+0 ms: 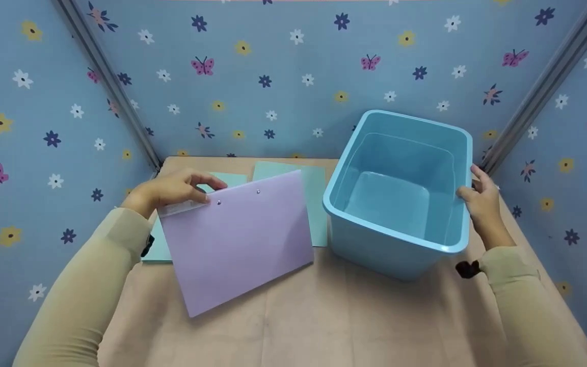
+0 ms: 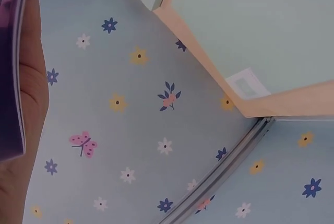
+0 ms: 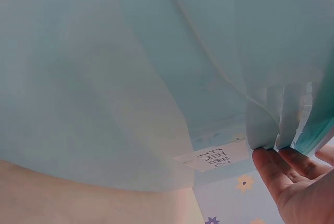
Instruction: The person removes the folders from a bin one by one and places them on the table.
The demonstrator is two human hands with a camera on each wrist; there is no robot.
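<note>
My left hand point(image 1: 176, 191) pinches a lilac file folder point(image 1: 242, 250) by its upper left edge, holding it tilted over the table. Two small metal rivets show near the folder's top edge. At the left border of the left wrist view, the folder point(image 2: 10, 78) appears edge-on against the hand point(image 2: 32, 88). My right hand point(image 1: 484, 209) grips the right rim of a light blue plastic bin point(image 1: 375, 250), which leans with its mouth toward me. Nothing lies inside the bin. From below, the right wrist view shows fingers point(image 3: 271, 172) curled under the rim, beside a white label point(image 3: 211, 157).
Mint green folders lie on the table behind the lilac one, one folder point(image 1: 316, 204) at the middle and another point(image 1: 158, 247) at the left. Flowered blue walls point(image 1: 283, 61) enclose the table point(image 1: 303, 316) at the back and both sides, with metal posts point(image 1: 115, 86) in the corners.
</note>
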